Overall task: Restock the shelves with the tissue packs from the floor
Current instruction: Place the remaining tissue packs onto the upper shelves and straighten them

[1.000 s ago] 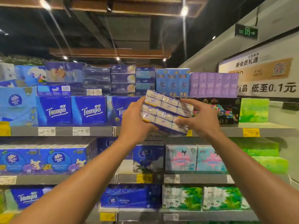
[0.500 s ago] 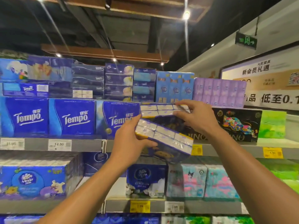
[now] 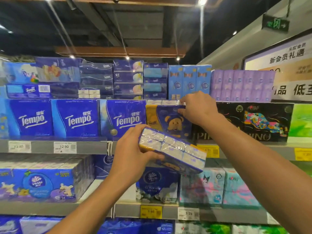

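Observation:
Two bear-print tissue packs are in play. One pack, blue and yellow with a brown bear, stands upright on the upper shelf between the Tempo packs and a black pack. My right hand pinches its top right corner. The second pack is tilted in front of the shelf edge, its white pocket-pack side up, and my left hand grips its left end.
Blue Tempo packs fill the upper shelf to the left; a black patterned pack and a green pack stand to the right. More tissue boxes are stacked on top. Lower shelves hold blue, pink and turquoise packs. Price tags line the shelf edges.
The two packs were held together; my right hand took one up and stood it on the upper shelf. My left hand lowered slightly with the other pack.

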